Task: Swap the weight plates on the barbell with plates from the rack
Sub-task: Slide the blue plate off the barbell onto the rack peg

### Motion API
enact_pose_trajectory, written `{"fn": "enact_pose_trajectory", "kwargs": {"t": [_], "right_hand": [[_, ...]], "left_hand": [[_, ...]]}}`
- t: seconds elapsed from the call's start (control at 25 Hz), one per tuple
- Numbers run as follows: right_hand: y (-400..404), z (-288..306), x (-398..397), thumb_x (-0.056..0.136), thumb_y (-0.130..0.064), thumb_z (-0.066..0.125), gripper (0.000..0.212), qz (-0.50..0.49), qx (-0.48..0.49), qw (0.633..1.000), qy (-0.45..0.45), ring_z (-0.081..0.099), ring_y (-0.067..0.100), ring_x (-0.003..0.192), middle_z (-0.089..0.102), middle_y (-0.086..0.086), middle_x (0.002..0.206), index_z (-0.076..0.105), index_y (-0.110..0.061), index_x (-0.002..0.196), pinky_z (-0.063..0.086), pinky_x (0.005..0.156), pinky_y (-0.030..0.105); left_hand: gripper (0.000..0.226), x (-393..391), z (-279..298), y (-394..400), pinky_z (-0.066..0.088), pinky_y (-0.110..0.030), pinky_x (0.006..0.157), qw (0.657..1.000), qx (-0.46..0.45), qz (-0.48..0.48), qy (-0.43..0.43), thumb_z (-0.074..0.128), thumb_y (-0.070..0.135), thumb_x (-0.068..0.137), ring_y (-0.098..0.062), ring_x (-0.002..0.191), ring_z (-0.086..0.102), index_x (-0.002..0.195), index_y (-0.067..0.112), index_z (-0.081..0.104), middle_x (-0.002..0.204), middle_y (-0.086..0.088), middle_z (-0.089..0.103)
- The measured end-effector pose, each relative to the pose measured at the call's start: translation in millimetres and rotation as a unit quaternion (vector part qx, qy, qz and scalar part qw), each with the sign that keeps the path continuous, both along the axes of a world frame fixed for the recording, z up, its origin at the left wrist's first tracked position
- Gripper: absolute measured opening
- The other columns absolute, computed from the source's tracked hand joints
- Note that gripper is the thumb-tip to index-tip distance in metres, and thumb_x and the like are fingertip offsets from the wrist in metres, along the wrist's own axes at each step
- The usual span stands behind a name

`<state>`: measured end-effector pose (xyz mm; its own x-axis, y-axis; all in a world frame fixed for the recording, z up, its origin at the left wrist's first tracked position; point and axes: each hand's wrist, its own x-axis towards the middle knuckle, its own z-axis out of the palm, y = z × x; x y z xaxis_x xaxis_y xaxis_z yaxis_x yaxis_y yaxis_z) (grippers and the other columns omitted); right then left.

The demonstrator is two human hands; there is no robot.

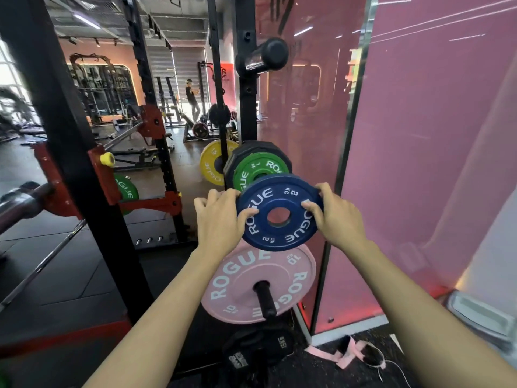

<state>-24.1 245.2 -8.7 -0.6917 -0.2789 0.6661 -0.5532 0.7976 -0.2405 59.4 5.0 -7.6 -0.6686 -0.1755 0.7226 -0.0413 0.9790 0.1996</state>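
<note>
Both hands hold a blue plate up in front of the rack.

The left hand (221,219) grips the left rim of the blue plate (279,212), thumb curled over its face; the right hand (334,217) grips the right rim the same way. The plate is tilted, its hole clear of any peg, in front of a green plate (258,169) that sits on a black plate (251,151) on the rack post (247,88). Just below hangs a pink plate (251,284) on its peg (264,299). A yellow plate (211,163) shows further back. The barbell (22,203) end lies at the far left, well apart.
</note>
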Motion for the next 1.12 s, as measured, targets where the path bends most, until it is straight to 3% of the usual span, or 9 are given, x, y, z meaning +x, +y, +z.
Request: {"fn": "enact_pose_trajectory", "kwargs": {"t": [0.48,0.6,0.8,0.88,1.0,1.12], "right_hand": [[9.7,2.4,103.6,0.092,-0.063,0.043,0.037,0.087,-0.020,0.995,0.054,0.064,0.033,0.067,0.068,-0.006,0.084,0.043,-0.031,0.111,0.035,0.052,0.030],[-5.6,-13.6,134.2,0.091,-0.063,0.046,0.036,0.136,-0.032,0.990,0.036,0.064,0.030,0.066,0.068,-0.009,0.082,0.044,-0.033,0.110,0.036,0.051,0.030],[-60.2,-32.9,189.1,0.090,-0.061,0.048,0.040,0.249,-0.045,0.968,-0.001,0.060,0.024,0.058,0.066,-0.006,0.077,0.050,-0.028,0.112,0.023,0.042,0.025],[-91.7,-36.0,211.6,0.089,-0.062,0.046,0.042,0.288,-0.045,0.957,-0.005,0.061,0.027,0.062,0.064,-0.006,0.075,0.051,-0.027,0.112,0.028,0.045,0.028],[-144.4,-31.4,248.2,0.089,-0.061,0.051,0.041,0.334,-0.052,0.941,-0.007,0.066,0.031,0.077,0.070,-0.001,0.088,0.051,-0.028,0.113,0.045,0.055,0.034],[-202.1,-23.9,287.4,0.088,-0.063,0.050,0.038,0.371,-0.061,0.926,-0.002,0.067,0.031,0.079,0.071,-0.004,0.089,0.049,-0.034,0.111,0.042,0.056,0.032]], "left_hand": [[0.047,134.0,-1.0,10.7,0.024,-0.038,0.077,0.996,-0.042,0.066,0.041,0.056,0.064,0.088,-0.021,0.085,0.047,0.102,0.020,0.063,0.081,0.005,0.057],[0.050,185.7,-14.4,3.9,0.029,-0.040,0.079,0.993,-0.045,0.113,0.003,0.052,0.066,0.088,-0.020,0.088,0.047,0.104,0.020,0.062,0.083,0.004,0.058],[0.056,279.2,-26.8,-22.9,0.027,-0.038,0.083,0.976,-0.030,0.205,-0.061,0.047,0.072,0.087,-0.020,0.094,0.046,0.109,0.022,0.062,0.088,0.002,0.058],[0.057,317.4,-27.2,-40.4,0.028,-0.039,0.083,0.968,-0.032,0.239,-0.065,0.047,0.072,0.087,-0.021,0.095,0.048,0.109,0.022,0.062,0.089,0.003,0.061],[0.057,374.0,-22.0,-68.4,0.032,-0.041,0.085,0.955,-0.023,0.291,-0.055,0.050,0.070,0.087,-0.022,0.095,0.050,0.110,0.020,0.063,0.089,0.003,0.062],[0.057,426.8,-16.7,-103.9,0.031,-0.040,0.087,0.937,-0.011,0.345,-0.051,0.048,0.071,0.088,-0.021,0.098,0.049,0.113,0.021,0.062,0.091,0.004,0.062]]}}
